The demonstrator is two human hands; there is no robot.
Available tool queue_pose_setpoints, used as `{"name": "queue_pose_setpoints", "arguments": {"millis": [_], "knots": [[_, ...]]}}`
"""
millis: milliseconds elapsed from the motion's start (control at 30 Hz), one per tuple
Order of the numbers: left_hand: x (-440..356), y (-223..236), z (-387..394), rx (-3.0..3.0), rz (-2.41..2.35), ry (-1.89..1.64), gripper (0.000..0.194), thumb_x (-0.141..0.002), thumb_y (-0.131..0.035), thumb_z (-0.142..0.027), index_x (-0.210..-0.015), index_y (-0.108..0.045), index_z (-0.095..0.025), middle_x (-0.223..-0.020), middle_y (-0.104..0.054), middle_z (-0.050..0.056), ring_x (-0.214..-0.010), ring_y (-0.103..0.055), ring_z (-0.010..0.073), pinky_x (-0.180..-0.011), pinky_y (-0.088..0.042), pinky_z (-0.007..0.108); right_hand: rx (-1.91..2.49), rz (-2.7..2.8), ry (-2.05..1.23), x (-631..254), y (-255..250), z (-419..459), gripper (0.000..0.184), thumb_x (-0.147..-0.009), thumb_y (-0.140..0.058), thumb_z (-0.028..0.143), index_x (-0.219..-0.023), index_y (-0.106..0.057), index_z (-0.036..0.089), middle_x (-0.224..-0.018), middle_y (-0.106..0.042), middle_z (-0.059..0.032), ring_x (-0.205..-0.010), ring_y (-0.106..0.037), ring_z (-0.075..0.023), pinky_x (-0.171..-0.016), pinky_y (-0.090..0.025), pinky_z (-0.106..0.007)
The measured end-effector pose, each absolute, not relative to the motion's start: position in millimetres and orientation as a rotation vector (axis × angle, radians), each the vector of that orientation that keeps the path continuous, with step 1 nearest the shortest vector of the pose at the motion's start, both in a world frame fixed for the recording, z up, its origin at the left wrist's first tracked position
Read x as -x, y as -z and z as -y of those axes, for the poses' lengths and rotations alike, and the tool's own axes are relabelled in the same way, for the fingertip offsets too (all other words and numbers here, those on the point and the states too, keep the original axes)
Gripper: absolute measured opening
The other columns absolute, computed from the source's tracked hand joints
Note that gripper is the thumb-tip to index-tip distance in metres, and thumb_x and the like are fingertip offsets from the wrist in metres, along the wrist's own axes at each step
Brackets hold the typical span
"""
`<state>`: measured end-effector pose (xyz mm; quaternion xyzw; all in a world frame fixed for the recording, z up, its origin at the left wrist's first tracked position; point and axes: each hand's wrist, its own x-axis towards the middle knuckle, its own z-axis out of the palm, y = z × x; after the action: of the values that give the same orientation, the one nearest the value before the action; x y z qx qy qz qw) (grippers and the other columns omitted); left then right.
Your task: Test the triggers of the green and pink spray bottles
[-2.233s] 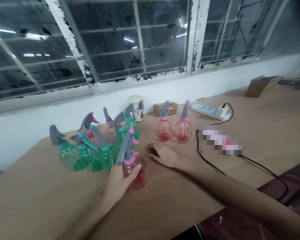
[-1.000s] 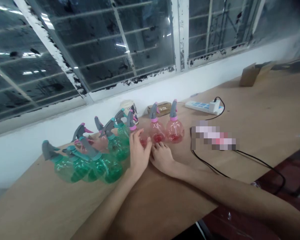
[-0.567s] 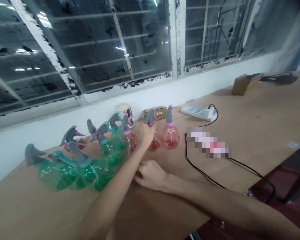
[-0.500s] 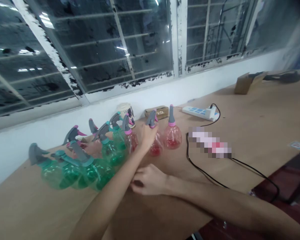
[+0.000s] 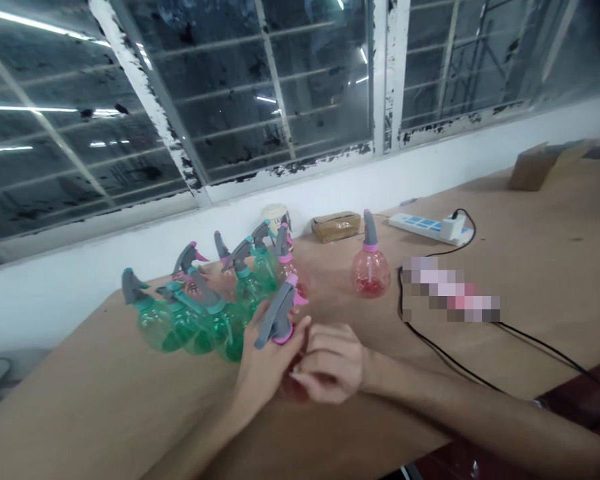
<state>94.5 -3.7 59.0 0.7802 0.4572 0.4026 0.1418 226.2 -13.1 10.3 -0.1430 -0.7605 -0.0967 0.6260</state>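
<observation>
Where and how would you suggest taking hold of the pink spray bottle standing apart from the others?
Probably around its pink collar, from the near side: the bottle stands upright, narrower there than lower down, with the other bottles to its left.

Held spray bottle [image 5: 279, 315]: matt plastic head. Clock places from it: lone red bottle [image 5: 371, 270], 2 o'clock, glossy clear plastic; green bottles [image 5: 231, 333], 9 o'clock, same finish; carton [image 5: 336, 227], 1 o'clock, cardboard, partly shiny; tabletop [image 5: 300, 447], 6 o'clock, matt, wood-like; window post [image 5: 147, 99], 11 o'clock, rough, flaking.
</observation>
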Motion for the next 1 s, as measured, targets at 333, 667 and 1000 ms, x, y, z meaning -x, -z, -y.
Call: {"name": "queue_pose_setpoints", "arguments": {"millis": [333,667,1000], "knots": [[-80,-61,13,-1.987,-1.203,-1.227,0.037,-0.076,-0.062,-0.037,-0.107,-0.044,-0.026,-0.095,-0.056,-0.001,-0.075,-0.059,0.0148,-0.066,-0.051,0.027,0.656,1.696,-0.353,-225,18,6,0.051,-0.066,-0.065,0.059,-0.093,-0.046,0.02,-0.087,-0.052,-0.0051,-0.074,-0.052,-0.0175,-0.063,-0.048,-0.033],[-80,-82,2,-1.998,-0.973,-1.022,0.034,-0.071,-0.063,-0.035,-0.104,-0.06,-0.025,-0.094,-0.067,0.004,-0.083,-0.065,0.0226,-0.079,-0.055,0.038,0.775,1.873,-0.491,-225,6,9,0.051,-0.069,-0.068,0.052,-0.103,-0.049,0.021,-0.098,-0.062,-0.0055,-0.088,-0.061,-0.0198,-0.077,-0.049,-0.035],[-75,-64,4,-2.048,-1.05,-1.145,0.034,-0.076,-0.057,-0.041,-0.106,-0.058,-0.026,-0.084,-0.066,0.003,-0.066,-0.063,0.0195,-0.059,-0.055,0.033,0.894,1.907,-0.618,-226,19,1,0.061,-0.06,-0.07,0.061,-0.1,-0.05,0.02,-0.094,-0.063,-0.0043,-0.082,-0.061,-0.0192,-0.073,-0.05,-0.034]]}}
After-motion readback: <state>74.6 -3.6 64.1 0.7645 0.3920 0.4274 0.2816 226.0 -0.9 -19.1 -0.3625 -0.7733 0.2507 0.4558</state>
